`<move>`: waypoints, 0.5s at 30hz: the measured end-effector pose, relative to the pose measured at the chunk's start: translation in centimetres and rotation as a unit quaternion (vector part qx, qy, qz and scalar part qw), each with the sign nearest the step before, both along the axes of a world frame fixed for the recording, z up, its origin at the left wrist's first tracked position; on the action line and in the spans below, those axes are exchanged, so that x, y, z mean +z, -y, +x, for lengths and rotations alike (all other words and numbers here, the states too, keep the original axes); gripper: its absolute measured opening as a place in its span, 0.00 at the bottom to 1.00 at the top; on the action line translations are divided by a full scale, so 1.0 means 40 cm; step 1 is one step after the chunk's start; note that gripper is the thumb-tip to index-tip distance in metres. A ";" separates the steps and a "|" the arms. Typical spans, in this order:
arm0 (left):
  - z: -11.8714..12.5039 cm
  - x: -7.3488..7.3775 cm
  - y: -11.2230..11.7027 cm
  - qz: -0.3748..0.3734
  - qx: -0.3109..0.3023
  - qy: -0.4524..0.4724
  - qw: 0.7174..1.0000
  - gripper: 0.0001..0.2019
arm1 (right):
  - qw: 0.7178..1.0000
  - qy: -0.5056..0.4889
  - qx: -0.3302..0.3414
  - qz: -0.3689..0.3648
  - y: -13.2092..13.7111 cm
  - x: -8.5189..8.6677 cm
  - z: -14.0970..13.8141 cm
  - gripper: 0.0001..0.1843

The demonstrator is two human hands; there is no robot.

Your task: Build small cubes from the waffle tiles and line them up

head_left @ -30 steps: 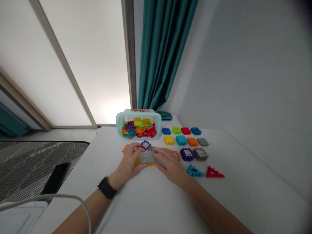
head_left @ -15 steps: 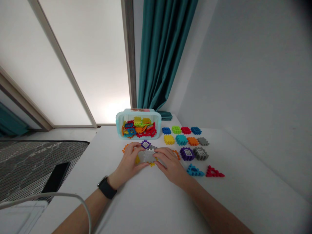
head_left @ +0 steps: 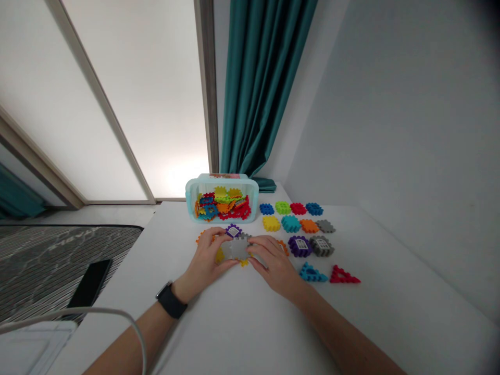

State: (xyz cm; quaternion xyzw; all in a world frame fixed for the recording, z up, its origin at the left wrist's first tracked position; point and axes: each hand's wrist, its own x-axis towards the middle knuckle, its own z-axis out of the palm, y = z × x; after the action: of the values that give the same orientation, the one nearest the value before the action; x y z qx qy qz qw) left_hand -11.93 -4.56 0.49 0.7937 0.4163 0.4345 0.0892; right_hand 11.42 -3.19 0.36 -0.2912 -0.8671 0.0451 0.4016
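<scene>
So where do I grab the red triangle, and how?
Probably pinch the red triangle by its wide left part, coming from the near side. It seems to lie flat and narrows to a point at the right; the blue triangle sits to its left, so that side looks tighter.

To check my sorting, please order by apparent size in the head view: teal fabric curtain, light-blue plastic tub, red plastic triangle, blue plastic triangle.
Teal curtain
Light-blue tub
Red triangle and blue triangle: too alike to rank

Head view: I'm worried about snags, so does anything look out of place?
The pale cable at lower left looks odd: it loops in front of the left forearm, though contact is unclear.
</scene>
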 end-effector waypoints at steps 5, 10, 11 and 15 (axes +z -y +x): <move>0.000 -0.006 -0.004 -0.016 -0.001 0.015 1.000 0.22 | 1.000 0.010 -0.004 0.002 0.002 -0.002 0.000 0.11; 0.001 -0.006 -0.004 -0.020 -0.006 0.017 1.000 0.21 | 1.000 0.026 -0.003 0.003 0.008 0.004 -0.001 0.16; 0.001 -0.005 -0.004 -0.019 -0.006 0.018 1.000 0.21 | 1.000 0.026 -0.004 0.002 0.009 0.004 -0.001 0.16; 0.001 -0.003 -0.002 -0.016 -0.010 0.023 1.000 0.21 | 1.000 0.015 -0.011 -0.001 0.008 -0.001 -0.001 0.14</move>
State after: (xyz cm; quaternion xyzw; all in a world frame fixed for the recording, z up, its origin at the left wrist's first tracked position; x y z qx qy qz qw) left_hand -11.87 -4.47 0.36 0.7860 0.4136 0.4448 0.1157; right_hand 11.37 -3.50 0.34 -0.3021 -0.8697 0.0372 0.3886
